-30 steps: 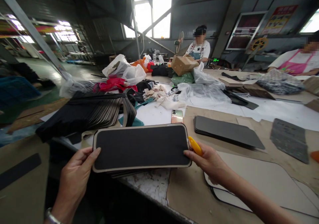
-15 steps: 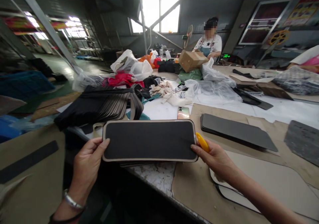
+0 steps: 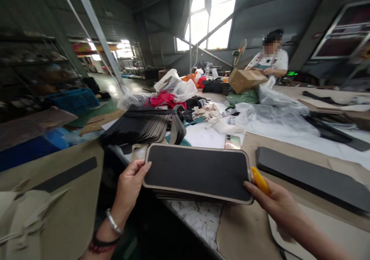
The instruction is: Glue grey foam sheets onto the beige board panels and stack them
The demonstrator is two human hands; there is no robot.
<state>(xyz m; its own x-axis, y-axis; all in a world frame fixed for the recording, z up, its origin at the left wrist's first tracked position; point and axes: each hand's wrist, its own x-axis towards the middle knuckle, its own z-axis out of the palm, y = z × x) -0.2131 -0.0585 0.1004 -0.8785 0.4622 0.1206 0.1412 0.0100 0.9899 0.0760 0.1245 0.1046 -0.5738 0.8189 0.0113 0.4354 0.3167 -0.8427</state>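
Observation:
A stack of black rounded panels with tan edges (image 3: 198, 171) is held level over the near edge of the worktable (image 3: 245, 233). My left hand (image 3: 129, 187) grips the stack's left end, fingers curled on its edge. My right hand (image 3: 277, 204) holds the right end, and a yellow tool (image 3: 260, 180) sticks up out of the same hand.
A fanned pile of black pieces (image 3: 141, 125) lies behind the stack, with a phone (image 3: 232, 141) beside it. Dark grey sheets (image 3: 312, 177) lie to the right. Plastic bags, cloth and a cardboard box (image 3: 245, 81) crowd the far table, where a person (image 3: 270, 59) sits. A cardboard-covered surface (image 3: 52, 198) stands left.
The view has swung left, so the stack and both hands sit further right in frame. Both hands keep their hold on the stack's ends.

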